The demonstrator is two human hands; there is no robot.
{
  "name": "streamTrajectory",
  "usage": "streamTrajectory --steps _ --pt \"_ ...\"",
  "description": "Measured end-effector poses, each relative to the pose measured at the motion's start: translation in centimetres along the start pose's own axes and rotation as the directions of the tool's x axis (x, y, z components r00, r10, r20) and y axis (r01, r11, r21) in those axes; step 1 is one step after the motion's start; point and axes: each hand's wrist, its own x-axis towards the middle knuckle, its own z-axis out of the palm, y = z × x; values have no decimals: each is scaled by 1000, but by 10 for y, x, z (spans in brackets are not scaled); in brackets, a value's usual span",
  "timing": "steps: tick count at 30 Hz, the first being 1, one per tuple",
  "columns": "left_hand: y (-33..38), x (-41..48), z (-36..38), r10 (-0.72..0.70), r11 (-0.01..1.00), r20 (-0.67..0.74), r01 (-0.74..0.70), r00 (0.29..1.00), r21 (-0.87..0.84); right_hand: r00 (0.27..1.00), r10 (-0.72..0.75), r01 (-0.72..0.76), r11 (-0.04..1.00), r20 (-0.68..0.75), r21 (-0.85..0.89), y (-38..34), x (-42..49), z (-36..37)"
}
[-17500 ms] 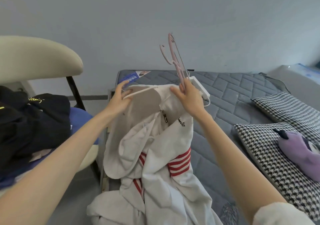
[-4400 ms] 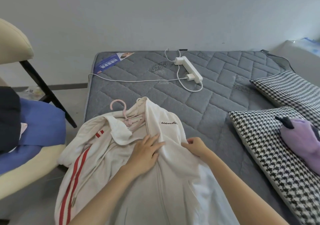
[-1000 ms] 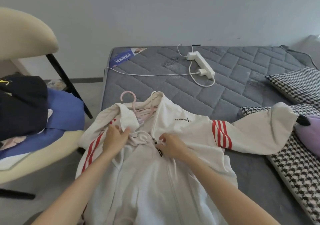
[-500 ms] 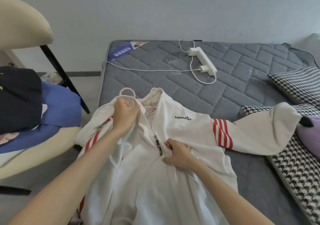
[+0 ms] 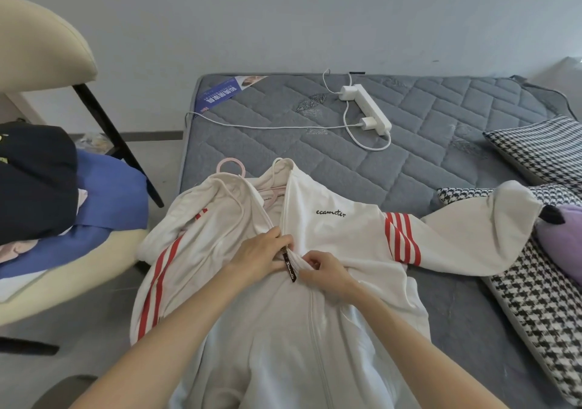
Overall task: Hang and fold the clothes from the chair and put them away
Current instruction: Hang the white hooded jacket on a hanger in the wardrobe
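I have the white jacket [image 5: 330,229] lying front-up at centre frame on the grey mattress [image 5: 409,163], with the hook of the pink hanger [image 5: 230,166] peeking out above its collar. My left hand [image 5: 258,254] curls its fingers onto the jacket's front edge at the zip. My right hand [image 5: 327,274] pinches the fabric just beside the dark zip pull [image 5: 289,267], the two hands almost touching. At left frame, dark and blue clothes [image 5: 37,181] lie heaped on the cream chair [image 5: 41,40].

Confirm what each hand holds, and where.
Both pinch the white jacket at its front zipper: left hand on one edge, right hand beside the dark zipper pull.
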Motion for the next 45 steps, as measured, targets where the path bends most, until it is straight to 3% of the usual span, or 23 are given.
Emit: streamTrajectory --steps 6,9,11,18,27,31,35,39,43,45 --pt "-10 5 -9 18 983 -99 -35 995 -180 999 -8 6 1000 48 26 -1 4 -4" --pt "-10 6 -13 -85 917 -175 9 981 -398 998 -57 57 997 14 -43 -8 7 0" --pt "-11 6 -17 -144 890 -208 35 968 -454 992 -124 122 984 -13 -127 -14 8 5" --pt "-4 19 -43 -48 960 -214 -14 976 -280 968 -251 244 922 15 -300 -31 -3 -7" --pt "0 54 -72 -221 961 -355 140 908 -239 914 -354 405 765 200 -500 -42 -34 -44" --pt "-13 61 -89 -306 944 -376 228 875 -238 882 -348 470 696 317 -543 -44 -41 -42" --pt "-22 51 -88 -317 929 -349 214 882 -304 887 -283 455 667 365 -590 -48 -34 -38" --pt "-40 28 -79 -316 932 -418 195 851 -307 939 -284 341 707 192 -619 -55 -18 -40" --pt "-72 0 -74 -434 901 -526 354 732 -251 892 -442 353 816 -99 -458 -76 17 -48" --pt "-87 -14 -73 -476 879 -453 416 754 -232 874 -461 374 841 -155 -392 -91 40 -49"
